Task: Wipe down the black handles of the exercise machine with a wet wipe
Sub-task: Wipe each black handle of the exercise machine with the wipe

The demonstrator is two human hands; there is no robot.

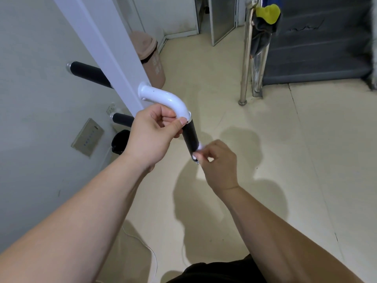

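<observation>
The black handle (190, 139) being cleaned is in the middle, near the person. It points down from a bent white pipe (163, 99) that is fixed to a tall white post (106, 48). The wet wipe (201, 147) is a small white wad pressed on the right side of the handle, close to its low end. The right hand (218, 162) pinches the wipe with bent fingers, I think so it can rub round the bar. The left hand (151, 135) curls its fingers and thumb round the pipe right where it meets the handle, most likely to keep things steady. Most of the wipe is hidden inside the right hand. The back of the handle is hidden too, so I cannot tell how clean it is. Left of the post, an upper handle (89, 75) and a lower handle (122, 120) stick out, each partly hidden behind the post. Far off stand a pink bin (151, 58) and a shiny rail post (247, 58) with a yellow cloth (267, 14) cut off at the top.
</observation>
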